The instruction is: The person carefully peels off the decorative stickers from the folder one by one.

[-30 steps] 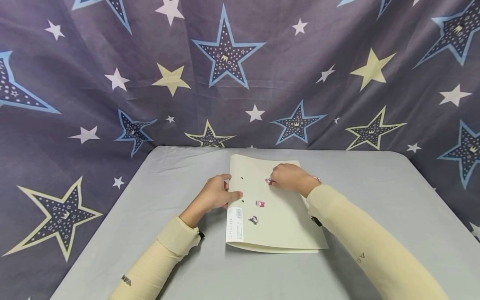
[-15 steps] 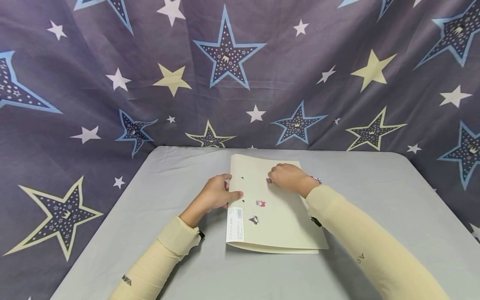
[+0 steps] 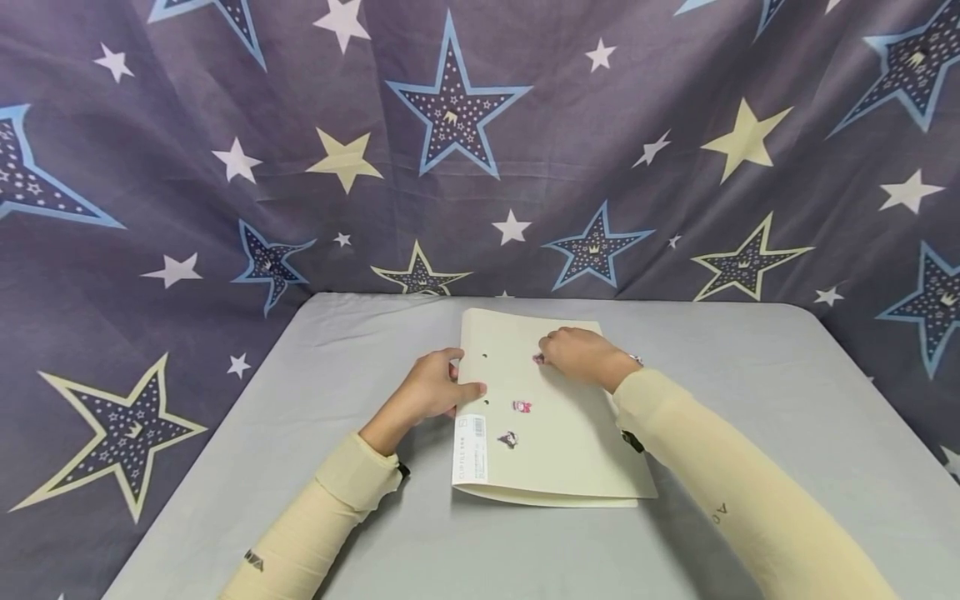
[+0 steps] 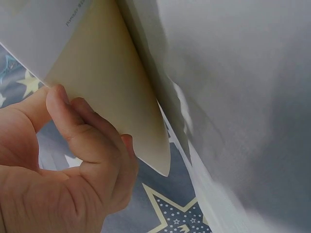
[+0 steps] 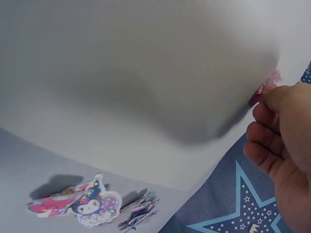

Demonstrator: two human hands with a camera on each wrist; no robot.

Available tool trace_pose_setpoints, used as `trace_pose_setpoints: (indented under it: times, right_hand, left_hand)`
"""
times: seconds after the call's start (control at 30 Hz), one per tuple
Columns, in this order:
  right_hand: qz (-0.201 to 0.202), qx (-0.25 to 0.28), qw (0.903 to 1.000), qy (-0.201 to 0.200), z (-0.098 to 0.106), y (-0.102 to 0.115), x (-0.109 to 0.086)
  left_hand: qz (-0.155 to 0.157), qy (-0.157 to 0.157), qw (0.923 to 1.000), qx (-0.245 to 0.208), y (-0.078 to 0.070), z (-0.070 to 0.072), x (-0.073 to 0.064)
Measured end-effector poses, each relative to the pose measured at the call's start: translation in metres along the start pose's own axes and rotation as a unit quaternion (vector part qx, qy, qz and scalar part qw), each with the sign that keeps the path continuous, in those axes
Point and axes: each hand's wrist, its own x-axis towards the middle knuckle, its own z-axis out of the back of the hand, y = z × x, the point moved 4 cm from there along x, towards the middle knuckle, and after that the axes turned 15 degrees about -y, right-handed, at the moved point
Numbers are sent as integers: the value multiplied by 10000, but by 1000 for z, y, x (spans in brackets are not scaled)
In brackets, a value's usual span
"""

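Observation:
A cream clip file folder (image 3: 577, 450) lies on the bed-like grey surface, its lower edge slightly parted. My left hand (image 3: 435, 385) pinches its left edge, thumb on the cover and fingers underneath; the left wrist view shows those fingers (image 4: 73, 126) against the underside. Over the upper part of the cover, my right hand (image 3: 581, 358) pinches a small pink sticker (image 5: 265, 90) right at the cover's surface; the fingers partly hide it. Lower on the cover are a pink-and-red character sticker (image 3: 522, 407) and a dark character sticker (image 3: 507, 439).
Several loose, shiny character stickers (image 5: 92, 206) lie on the grey surface beside the folder in the right wrist view. A white printed label (image 3: 471, 450) is at the folder's lower left. Behind the grey surface (image 3: 750, 400) hangs a star-patterned curtain (image 3: 480, 208).
My right hand shifts by small amounts at the same spot on the cover, still pinching the sticker, which shows slightly less than a second ago. My left hand stays in place.

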Motion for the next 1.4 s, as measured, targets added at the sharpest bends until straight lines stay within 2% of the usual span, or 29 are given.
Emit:
trace_pose_setpoints:
  times: [0.17,0.67,0.87,1.4]
  right_hand:
    - [-195,326,9993,0,-1,-3,1]
    - [-745,845,9936,-56,-3,-13,-2]
    - [-834,1082,9905,-179,-1,-13,-5]
    - [-904,1087,9894,-344,-4,-19,-4]
  left_hand:
    - [12,12,10000,1,1,0,1]
    - [37,41,9999,-107,-2,2,-1]
    - [44,36,10000,-75,-2,2,-1]
    - [102,45,9998,-160,-2,2,-2]
